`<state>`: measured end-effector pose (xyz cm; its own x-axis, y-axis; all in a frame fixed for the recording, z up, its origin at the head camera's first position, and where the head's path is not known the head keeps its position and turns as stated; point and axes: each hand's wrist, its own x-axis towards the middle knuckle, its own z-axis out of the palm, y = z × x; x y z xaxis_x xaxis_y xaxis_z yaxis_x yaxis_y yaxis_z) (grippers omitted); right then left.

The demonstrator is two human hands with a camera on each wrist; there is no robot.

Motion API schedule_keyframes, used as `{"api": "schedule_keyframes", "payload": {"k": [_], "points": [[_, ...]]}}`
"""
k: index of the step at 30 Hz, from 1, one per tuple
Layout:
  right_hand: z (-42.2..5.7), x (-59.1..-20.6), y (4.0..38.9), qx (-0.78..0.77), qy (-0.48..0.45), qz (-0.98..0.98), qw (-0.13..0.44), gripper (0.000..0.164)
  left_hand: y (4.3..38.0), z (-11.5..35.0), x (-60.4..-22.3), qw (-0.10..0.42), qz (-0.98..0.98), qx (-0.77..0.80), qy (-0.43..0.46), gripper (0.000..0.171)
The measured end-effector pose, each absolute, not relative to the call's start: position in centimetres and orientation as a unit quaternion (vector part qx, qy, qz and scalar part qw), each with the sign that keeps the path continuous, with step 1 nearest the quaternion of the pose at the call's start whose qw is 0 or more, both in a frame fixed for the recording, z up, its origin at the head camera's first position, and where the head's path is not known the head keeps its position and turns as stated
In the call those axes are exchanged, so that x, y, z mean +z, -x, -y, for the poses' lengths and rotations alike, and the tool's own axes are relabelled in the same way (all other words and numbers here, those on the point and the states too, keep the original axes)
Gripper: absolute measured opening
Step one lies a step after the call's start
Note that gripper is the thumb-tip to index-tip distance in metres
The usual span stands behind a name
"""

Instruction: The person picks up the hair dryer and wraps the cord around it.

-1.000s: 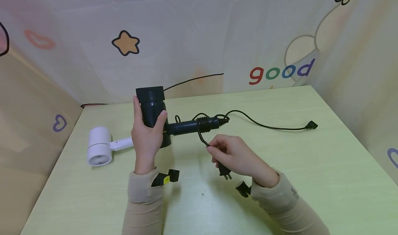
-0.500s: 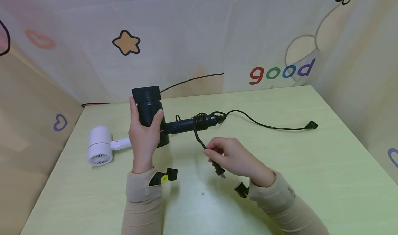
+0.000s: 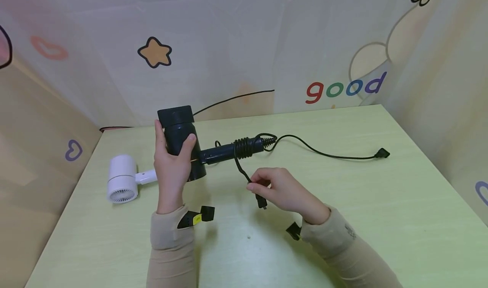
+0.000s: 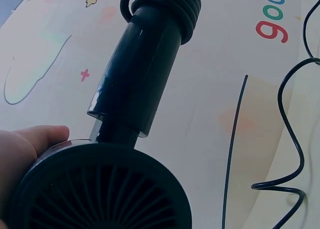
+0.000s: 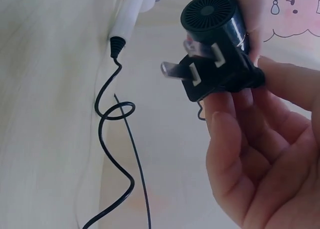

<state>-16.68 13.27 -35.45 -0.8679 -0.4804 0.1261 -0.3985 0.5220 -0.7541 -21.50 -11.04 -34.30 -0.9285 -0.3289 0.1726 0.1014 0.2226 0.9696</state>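
A black hair dryer (image 3: 179,131) is held sideways over the table, its handle pointing right. My left hand (image 3: 171,169) grips its barrel, thumb on the near side. Black cord (image 3: 242,148) is wound in several turns round the handle (image 4: 135,74). From the coils a short free end hangs down to my right hand (image 3: 278,190), which pinches it just above the plug (image 3: 262,202). In the right wrist view the two-pin plug (image 5: 215,71) faces the camera, prongs outward. The dryer's round slotted vent (image 4: 105,199) shows in the left wrist view.
A white hair dryer (image 3: 122,180) lies on the left of the table (image 3: 343,216), the end of its handle hidden behind my left hand. A loose black cord (image 3: 316,152) runs right to another plug (image 3: 382,153). A patterned curtain (image 3: 228,46) hangs behind the table.
Both hands have shifted a little to the left with the black hair dryer and its plug. The handle's end has tipped slightly upward. The white hair dryer has stayed put.
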Motion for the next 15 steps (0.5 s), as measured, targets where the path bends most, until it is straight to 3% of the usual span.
{"api": "schedule_keyframes", "payload": {"k": [15], "points": [[-13.4, -36.6, 17.8, -0.427, 0.231, -0.874, 0.022, 0.012, 21.3, 10.8, -33.8, 0.113, 0.739, -0.661, -0.067, 0.081]]}}
